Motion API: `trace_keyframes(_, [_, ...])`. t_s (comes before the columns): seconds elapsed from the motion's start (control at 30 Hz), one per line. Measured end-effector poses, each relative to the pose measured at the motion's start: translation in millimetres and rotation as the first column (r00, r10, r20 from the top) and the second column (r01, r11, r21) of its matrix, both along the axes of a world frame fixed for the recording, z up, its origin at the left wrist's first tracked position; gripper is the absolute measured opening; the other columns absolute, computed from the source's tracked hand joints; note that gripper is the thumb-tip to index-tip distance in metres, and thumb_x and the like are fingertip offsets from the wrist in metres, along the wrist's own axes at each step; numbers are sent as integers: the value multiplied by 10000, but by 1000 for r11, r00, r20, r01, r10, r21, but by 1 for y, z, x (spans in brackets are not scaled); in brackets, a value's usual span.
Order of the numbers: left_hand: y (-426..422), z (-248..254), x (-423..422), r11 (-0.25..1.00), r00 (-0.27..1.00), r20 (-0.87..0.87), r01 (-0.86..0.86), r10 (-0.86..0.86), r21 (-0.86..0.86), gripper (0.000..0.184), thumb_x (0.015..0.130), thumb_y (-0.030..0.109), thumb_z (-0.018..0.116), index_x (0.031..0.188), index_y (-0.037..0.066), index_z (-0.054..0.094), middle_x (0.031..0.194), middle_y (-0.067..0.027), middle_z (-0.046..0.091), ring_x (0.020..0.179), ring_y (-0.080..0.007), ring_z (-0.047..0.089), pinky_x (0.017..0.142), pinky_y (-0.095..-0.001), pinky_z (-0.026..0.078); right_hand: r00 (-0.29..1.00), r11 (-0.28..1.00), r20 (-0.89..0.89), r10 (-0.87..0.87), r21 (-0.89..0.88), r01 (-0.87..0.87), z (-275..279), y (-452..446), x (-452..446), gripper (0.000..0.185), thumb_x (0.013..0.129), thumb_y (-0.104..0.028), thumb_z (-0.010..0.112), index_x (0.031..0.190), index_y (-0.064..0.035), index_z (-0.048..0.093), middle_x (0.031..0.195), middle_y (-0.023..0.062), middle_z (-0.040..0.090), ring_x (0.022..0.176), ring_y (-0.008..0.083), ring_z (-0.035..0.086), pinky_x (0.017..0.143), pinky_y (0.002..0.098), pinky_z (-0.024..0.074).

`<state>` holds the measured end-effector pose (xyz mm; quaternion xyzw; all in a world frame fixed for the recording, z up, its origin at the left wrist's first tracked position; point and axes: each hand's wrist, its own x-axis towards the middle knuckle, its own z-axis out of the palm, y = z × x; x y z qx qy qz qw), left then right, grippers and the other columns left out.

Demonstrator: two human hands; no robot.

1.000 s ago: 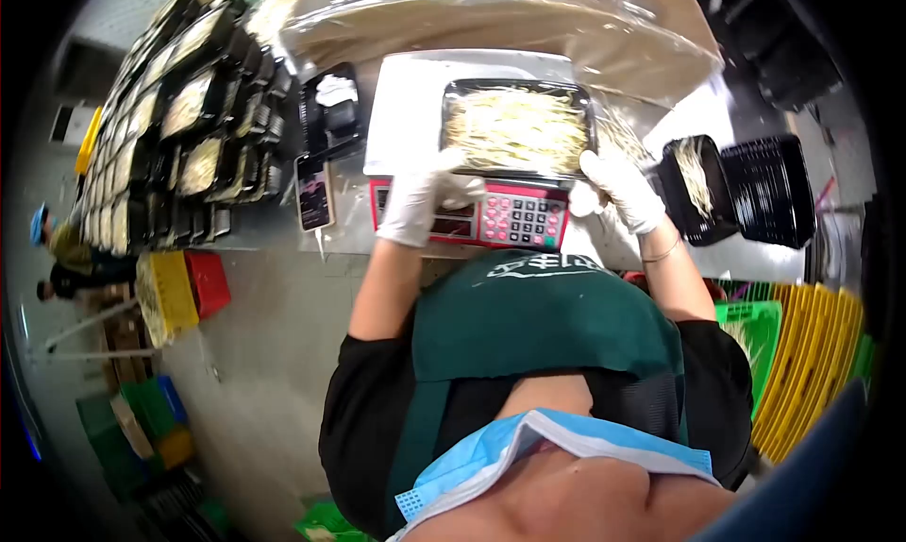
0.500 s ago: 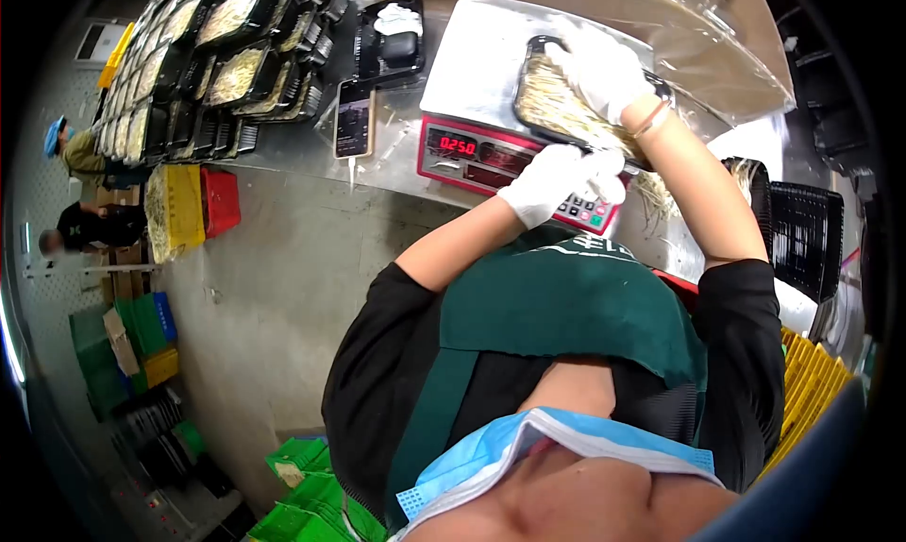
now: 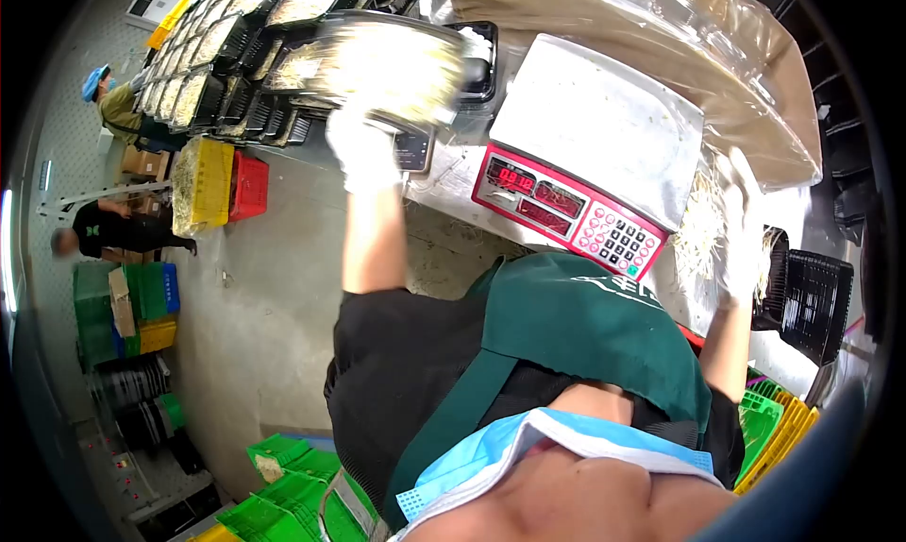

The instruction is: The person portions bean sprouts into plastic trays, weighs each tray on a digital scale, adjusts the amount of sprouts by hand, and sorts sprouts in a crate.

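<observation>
My left hand (image 3: pixel 359 153), in a white glove, grips the near edge of a black tray of pale, thin sprouts (image 3: pixel 389 70). Motion smears the tray, which hangs over the phone (image 3: pixel 413 151) and beside the stacked trays. The red-framed digital scale (image 3: pixel 595 131) stands in front of me with a bare metal plate; its red digits are lit. To the right of the scale, my gloved right hand (image 3: pixel 742 226) is open, its fingers stretched out beside a heap of loose sprouts (image 3: pixel 696 230). Nothing shows in that hand.
Many filled black trays (image 3: pixel 212 46) are stacked at the back left. A black container (image 3: pixel 479 60) with something white sits behind the scale. Clear plastic sheeting (image 3: pixel 661 32) covers the back. Black trays (image 3: pixel 816 301) stand at the right. Two people (image 3: pixel 118 226) are far left.
The tray of sprouts has left the scale and swung left in my left hand. My right hand has let go of it and moved right, to the loose sprouts. The view has shifted.
</observation>
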<state>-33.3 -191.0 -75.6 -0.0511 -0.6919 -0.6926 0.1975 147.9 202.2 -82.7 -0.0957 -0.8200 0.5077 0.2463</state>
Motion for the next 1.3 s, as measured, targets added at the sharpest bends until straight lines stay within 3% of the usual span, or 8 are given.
trace_keyframes(0.1, [-95, 11, -97, 806, 999, -18, -24, 43, 592, 147, 742, 50, 549, 875, 42, 611, 692, -62, 603, 677, -227, 580, 597, -308, 464, 967, 978, 192, -167, 154, 138, -20, 28, 33, 404, 970, -206, 446, 1329, -21, 438, 1316, 123, 497, 1229, 227, 444, 1049, 332, 318])
trace_keyframes(0.37, [-195, -19, -181, 875, 927, 301, -326, 222, 357, 351, 794, 340, 652, 1001, 60, 608, 926, -70, 631, 769, -193, 579, 660, -341, 481, 965, 965, 139, -221, -115, 238, -43, 13, 70, 380, 956, -117, 465, 1308, 16, 419, 1257, 126, 510, 1148, 203, 494, 994, 329, 383])
trace_keyframes(0.5, [-133, -19, -110, 701, 805, -287, -593, 519, -396, 310, 904, 184, 469, 1103, -37, 558, 1093, -176, 600, 735, -300, 655, 565, -318, 567, 970, 953, 139, -197, -204, 223, -42, -11, 98, 526, 890, -189, 561, 1322, 57, 389, 1243, 143, 526, 1112, 212, 517, 969, 333, 410])
trace_keyframes(0.53, [-114, -20, -97, 893, 889, -126, -420, 441, 161, 287, 889, 191, 498, 1030, -39, 595, 982, -157, 634, 689, -294, 657, 504, -311, 536, 953, 952, 85, -292, -72, 298, -39, -22, 102, 461, 871, -196, 584, 1262, 30, 487, 1175, 132, 579, 1053, 201, 550, 930, 318, 428])
trace_keyframes(0.77, [143, -24, 44, 933, 915, -187, 344, -358, -103, 256, 811, 164, 599, 980, -26, 631, 747, -55, 578, 531, -107, 458, 462, -220, 342, 861, 829, 155, -484, 395, 395, -74, -41, 179, 434, 857, -324, 566, 1231, -105, 536, 1084, 133, 610, 994, 289, 590, 856, 373, 475])
trace_keyframes(0.97, [231, -59, 170, -35, 25, 435, 991, -900, -129, 420, 836, 40, 616, 1232, -18, 490, 1061, -141, 617, 828, -135, 575, 748, -245, 479, 755, 787, 248, -607, 321, 527, -64, -53, 293, 451, 895, -375, 530, 1281, -146, 494, 1113, 131, 595, 1019, 311, 569, 896, 371, 464])
trace_keyframes(1.13, [311, -73, 281, -391, -350, 390, 920, -852, -31, 443, 850, -18, 593, 1268, -17, 447, 1196, -161, 556, 1067, -228, 581, 890, -306, 474, 230, 475, 427, -874, 656, 586, -58, -9, 478, 608, 880, -358, 551, 1397, -132, 325, 1223, 170, 549, 1062, 294, 571, 910, 386, 475])
trace_keyframes(1.3, [450, -68, 447, -521, -586, 227, 400, -778, -754, 787, 723, 193, 760, 1364, -11, 351, 1325, -204, 451, 1234, -287, 457, 1041, -347, 361, 45, 573, 647, -761, 639, 513, -77, 99, 582, 958, 699, -483, 714, 1409, -21, 267, 1203, 206, 545, 1077, 322, 559, 893, 374, 472])
